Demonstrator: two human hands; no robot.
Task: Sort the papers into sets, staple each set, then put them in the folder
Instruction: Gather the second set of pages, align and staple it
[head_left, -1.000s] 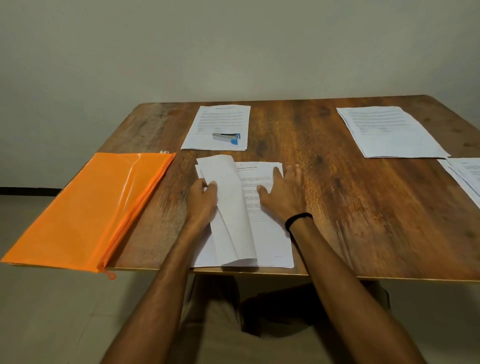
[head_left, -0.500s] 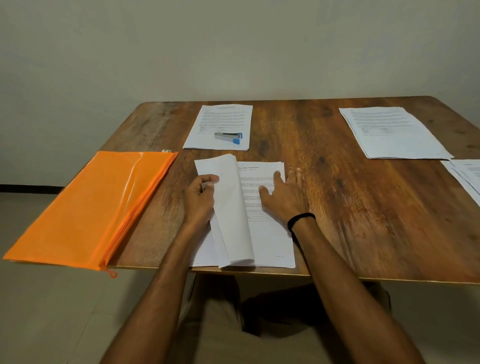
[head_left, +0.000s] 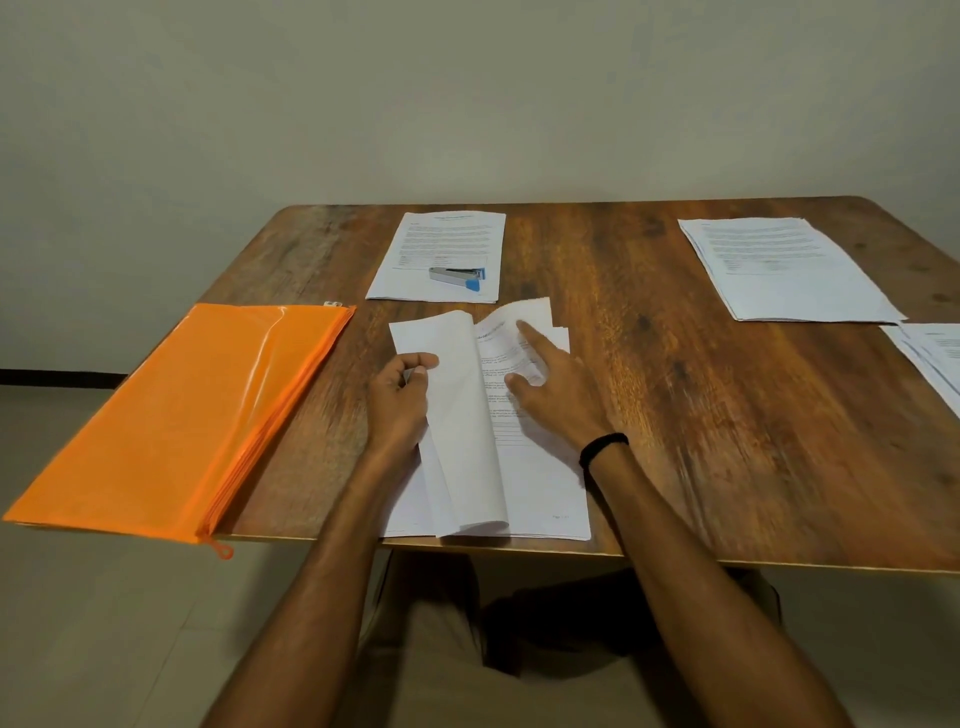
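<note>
Brown wooden table, head view: at near edge, stack of white printed papers; left hand clamped on turned-back sheets, right hand pinching raised corner of next sheet. At left, overhanging, orange plastic zip folder. Beyond, grey-and-blue stapler lying on far paper set.

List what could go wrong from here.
1. The folder overhangs the table's edge; a nudge from the left hand could tip it off.
2. The stack lies at the table's near edge, so sheets may slip off while the right hand lifts one.
3. The left hand bends the turned pages over; they might crease.
</note>
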